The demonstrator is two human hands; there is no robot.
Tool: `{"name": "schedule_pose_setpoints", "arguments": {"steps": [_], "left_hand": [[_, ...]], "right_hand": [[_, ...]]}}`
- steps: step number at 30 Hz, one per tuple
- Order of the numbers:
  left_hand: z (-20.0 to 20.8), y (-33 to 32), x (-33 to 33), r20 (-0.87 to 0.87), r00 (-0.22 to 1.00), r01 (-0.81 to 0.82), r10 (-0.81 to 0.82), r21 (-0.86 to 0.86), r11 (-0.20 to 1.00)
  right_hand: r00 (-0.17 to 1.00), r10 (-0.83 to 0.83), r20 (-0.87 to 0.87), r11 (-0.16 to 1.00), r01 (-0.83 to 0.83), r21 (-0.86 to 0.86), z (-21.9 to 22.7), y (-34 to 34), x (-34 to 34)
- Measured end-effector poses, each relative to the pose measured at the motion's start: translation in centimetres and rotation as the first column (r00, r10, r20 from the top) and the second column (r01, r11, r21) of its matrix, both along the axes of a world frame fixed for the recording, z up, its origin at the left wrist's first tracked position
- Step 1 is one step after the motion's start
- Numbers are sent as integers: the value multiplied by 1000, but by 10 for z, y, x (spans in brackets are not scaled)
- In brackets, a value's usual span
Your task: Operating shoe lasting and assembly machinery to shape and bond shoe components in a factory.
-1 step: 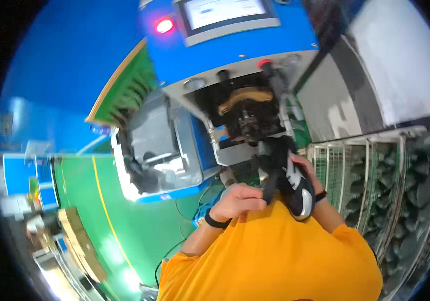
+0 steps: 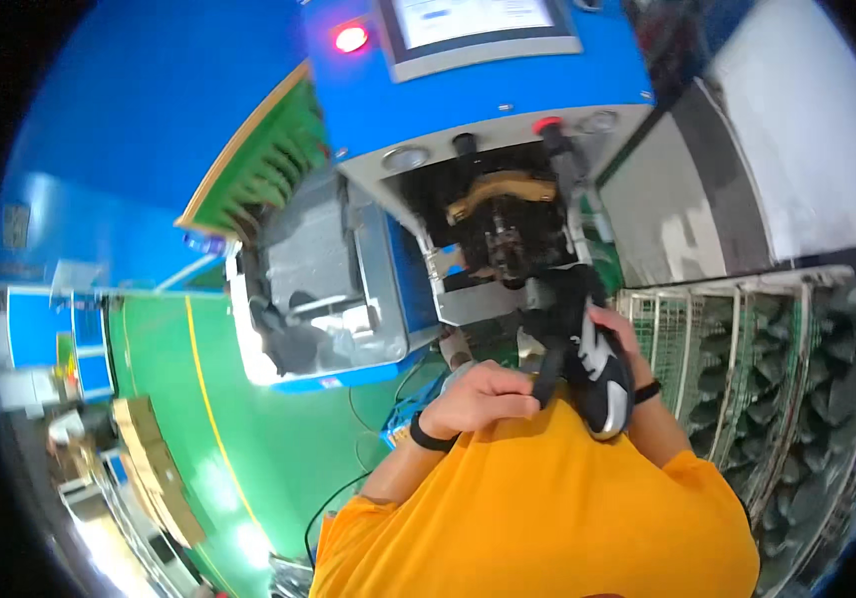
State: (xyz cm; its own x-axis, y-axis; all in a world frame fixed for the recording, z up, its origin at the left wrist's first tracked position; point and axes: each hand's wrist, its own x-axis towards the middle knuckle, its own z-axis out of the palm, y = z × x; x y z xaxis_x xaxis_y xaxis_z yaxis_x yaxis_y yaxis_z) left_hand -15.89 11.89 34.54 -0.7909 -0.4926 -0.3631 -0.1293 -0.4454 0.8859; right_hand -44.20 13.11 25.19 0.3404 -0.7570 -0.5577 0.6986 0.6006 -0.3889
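A black sneaker [image 2: 599, 371] with white-grey side stripes and a pale toe cap is in front of my chest, its toe pointing toward me. My right hand [image 2: 624, 337] grips it along its right side, fingers partly hidden behind it. At the shoe's left, my left hand [image 2: 488, 396] is closed, thumb and fingers pinching a dark strip [image 2: 548, 377]. Whether that strip is joined to the shoe I cannot tell. Just beyond the shoe is the dark working opening of a blue machine [image 2: 488, 85], with a brass-coloured curved clamp [image 2: 501, 189] inside.
A screen [image 2: 478, 20] and a lit red lamp [image 2: 351, 39] are on the machine. To its left stands a pale bin [image 2: 398, 337] holding dark items. Wire racks [image 2: 737, 369] full of dark shoe-like pieces line the right. Cartons [image 2: 157, 468] lie on the green floor.
The view has shifted slightly, so the machine sits a little farther right in it. Both hands keep their hold on the sneaker and the dark strip.
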Motion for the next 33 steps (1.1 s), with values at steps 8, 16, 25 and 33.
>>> {"name": "schedule_pose_setpoints", "arguments": {"steps": [8,16,25,33], "left_hand": [[-87,6,15,53,854,-497,518,378,781],[-134,-25,-22,167,718,-640,675,541,546],[-175,-40,-26,134,707,-633,694,558,537],[-177,-46,-10,196,862,-481,468,606,633]], "right_hand": [[324,-288,-901,823,-398,-406,55,-74,37],[-415,-389,-822,736,-677,-7,29,-118,60],[-563,-181,-806,840,-515,171,30,-139,92],[-539,-479,-693,817,-563,-127,9,-120,80]]}}
